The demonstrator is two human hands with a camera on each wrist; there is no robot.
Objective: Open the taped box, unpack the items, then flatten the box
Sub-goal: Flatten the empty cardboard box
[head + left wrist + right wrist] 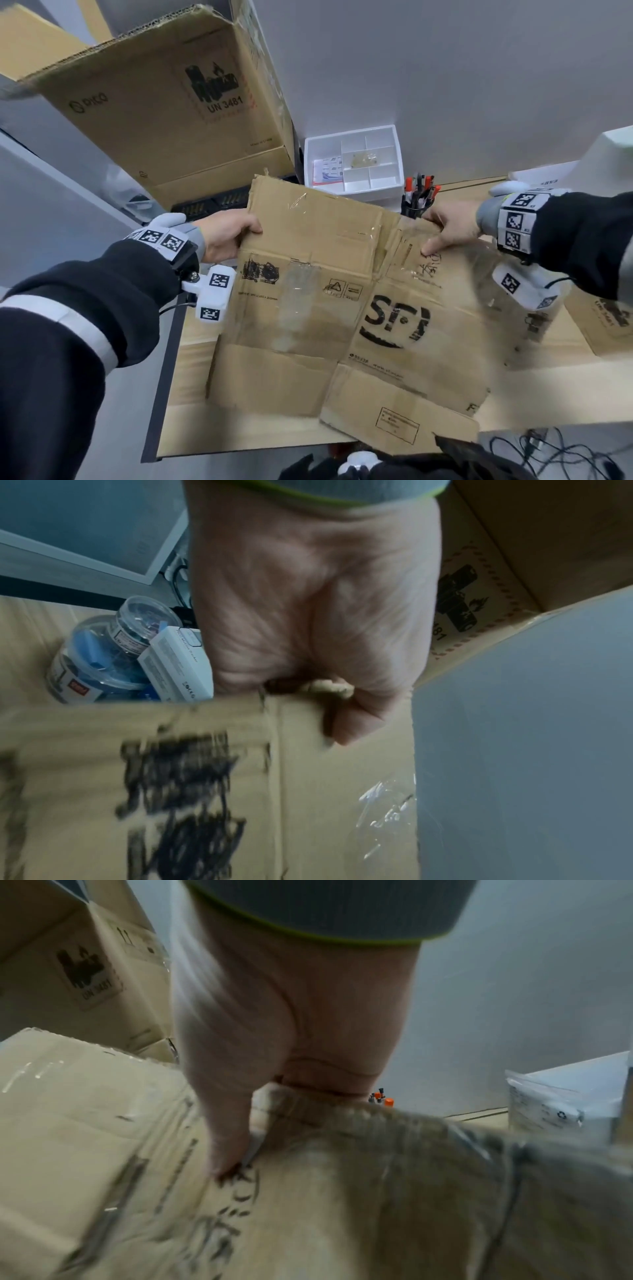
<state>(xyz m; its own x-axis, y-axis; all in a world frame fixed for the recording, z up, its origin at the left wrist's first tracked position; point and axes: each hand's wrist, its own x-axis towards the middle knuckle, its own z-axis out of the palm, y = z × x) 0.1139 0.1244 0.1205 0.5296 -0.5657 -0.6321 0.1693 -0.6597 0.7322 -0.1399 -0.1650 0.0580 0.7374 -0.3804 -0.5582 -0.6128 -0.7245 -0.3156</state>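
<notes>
The brown cardboard box (342, 308) with a black logo is collapsed flat and hangs over the wooden table (191, 425), its upper edge lifted. My left hand (229, 236) grips its upper left edge (294, 696), thumb on top. My right hand (445, 229) grips the upper right edge (308, 1104), thumb pressed on the printed face. Clear tape remnants (298, 202) cling to the flaps. In the left wrist view, unpacked items lie on the table behind the box: two clear plastic jars (95, 664) and a small white carton (178, 664).
A large open cardboard box (164, 102) stands at the back left. A white divided tray (356, 164) and a black cup of pens (418, 198) sit behind the flattened box. Another brown box (606, 318) lies at right. Cables (565, 455) trail below the table's front edge.
</notes>
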